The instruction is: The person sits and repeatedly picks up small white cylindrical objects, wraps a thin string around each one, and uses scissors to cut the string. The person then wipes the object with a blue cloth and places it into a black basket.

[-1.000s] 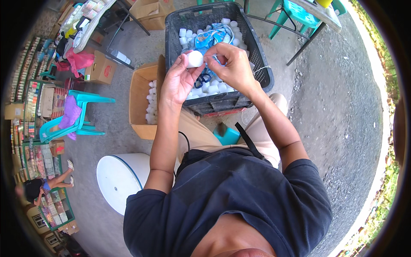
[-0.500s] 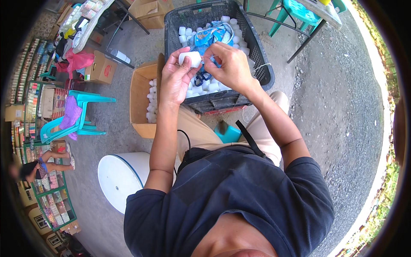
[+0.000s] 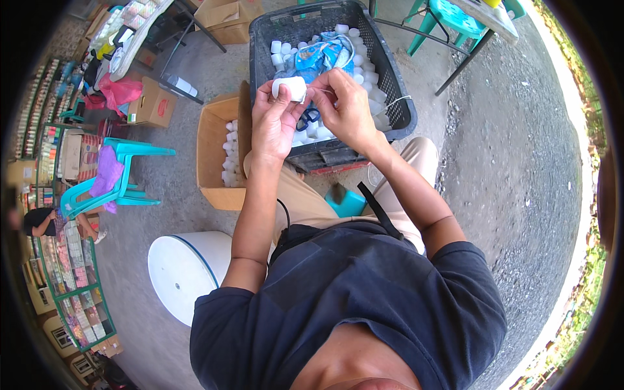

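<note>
Head view: pinching a white cylinder (image 3: pixel 290 88) between left hand (image 3: pixel 273 125) thumb and fingers, above a black crate (image 3: pixel 328 156). Pressing right hand (image 3: pixel 346 107) fingertips together on a thin pale strand (image 3: pixel 323 90) just beside it. Below, blue cloth (image 3: pixel 318 57) and dark looped handles (image 3: pixel 307 117) among similar cylinders (image 3: pixel 322 132).

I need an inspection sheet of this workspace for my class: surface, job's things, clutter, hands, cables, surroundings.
Surface: grey floor around a black crate.
Job's things: white cylinder in hand; more cylinders in the crate and a cardboard box.
Clutter: blue patterned cloth in the crate.
Hands: left hand grips the cylinder; right hand pinched beside it.
Cables: black cord at the waist.
Surroundings: teal chair and white drum to the left.
</note>
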